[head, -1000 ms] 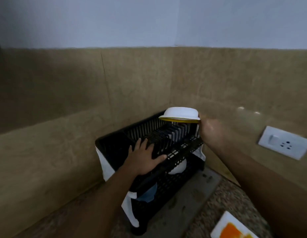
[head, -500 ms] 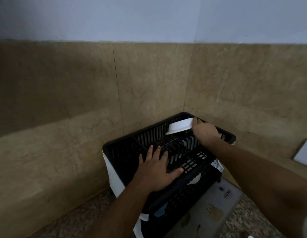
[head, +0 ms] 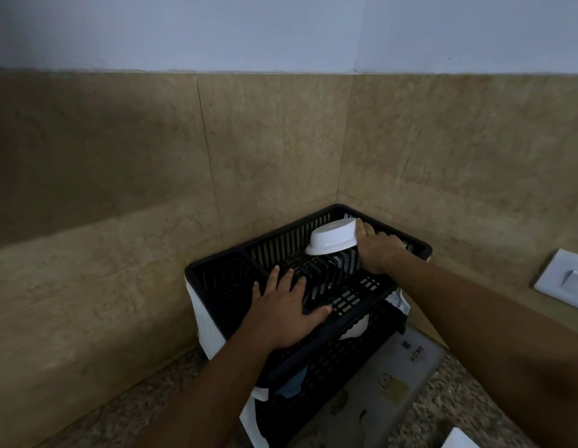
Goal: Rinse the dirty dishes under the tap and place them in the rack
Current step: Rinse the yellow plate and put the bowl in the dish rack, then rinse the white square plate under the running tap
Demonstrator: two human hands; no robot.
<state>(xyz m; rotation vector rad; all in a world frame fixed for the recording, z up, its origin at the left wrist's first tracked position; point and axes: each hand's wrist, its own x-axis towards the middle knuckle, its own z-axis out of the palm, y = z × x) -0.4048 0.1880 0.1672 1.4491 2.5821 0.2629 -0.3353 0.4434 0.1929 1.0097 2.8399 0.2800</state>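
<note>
Black rack [head: 216,270] stood in tiled corner on speckled bench [head: 459,389]. Left hand [head: 286,310] laid flat on rack's upper tier, fingers [head: 274,276] spread straight, nothing gripped. White bowl [head: 333,239] held upside down and tilted over plate slots at rack's back right. Bowl's right edge pinched by right hand [head: 378,250], fingers [head: 367,229] curled round rim. Patterned mat [head: 394,383] seen under rack; white wall socket [head: 565,279] seen at far right.

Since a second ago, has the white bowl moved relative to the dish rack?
Yes. The white bowl has come down from above the black dish rack's far rim into its upper tier, tilted on the dividers, with the right hand gripping it.
</note>
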